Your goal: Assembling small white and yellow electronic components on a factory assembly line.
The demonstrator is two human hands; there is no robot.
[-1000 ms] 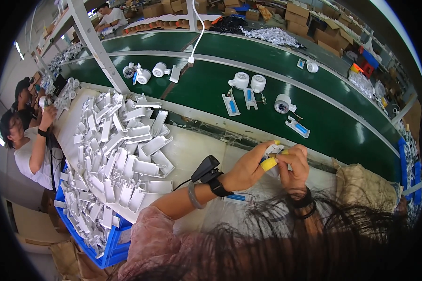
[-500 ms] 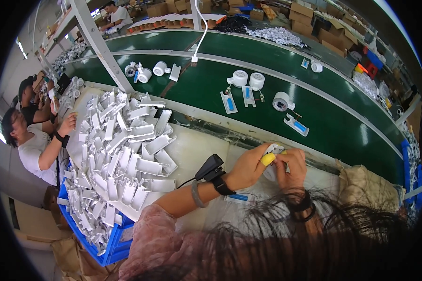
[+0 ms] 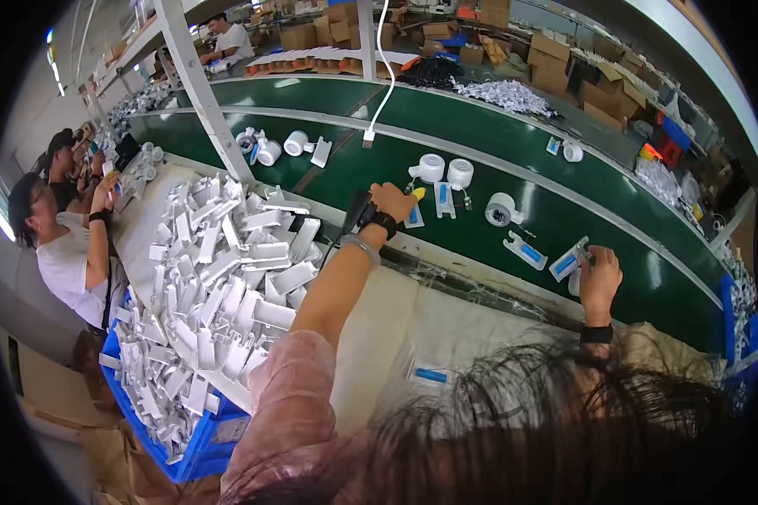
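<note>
My left hand (image 3: 391, 204) reaches over the green conveyor belt, its fingers at a white plastic plate with a blue cell (image 3: 413, 216). The plate is joined to a round white head (image 3: 431, 167). A yellow cover shows on one fingertip, and the other fingers are partly hidden. To the right, my right hand (image 3: 600, 282) is closed on another white plate with a blue cell (image 3: 568, 259) at the belt's near side. Between my hands lie a similar head-and-plate piece (image 3: 459, 173) and one with its round head turned over (image 3: 502, 209).
White plastic housings (image 3: 227, 269) are heaped at left, spilling into a blue bin (image 3: 202, 446). A plate with a blue cell (image 3: 432, 374) lies on the pale worktop. A white cable (image 3: 387, 76) hangs over the belt (image 3: 345, 181). Two people work at left; another sits behind.
My hands have parted from a small white piece held above the worktop. The left moved up-left to a plate on the belt; the right moved right to the belt with a plate. The view shifted slightly.
</note>
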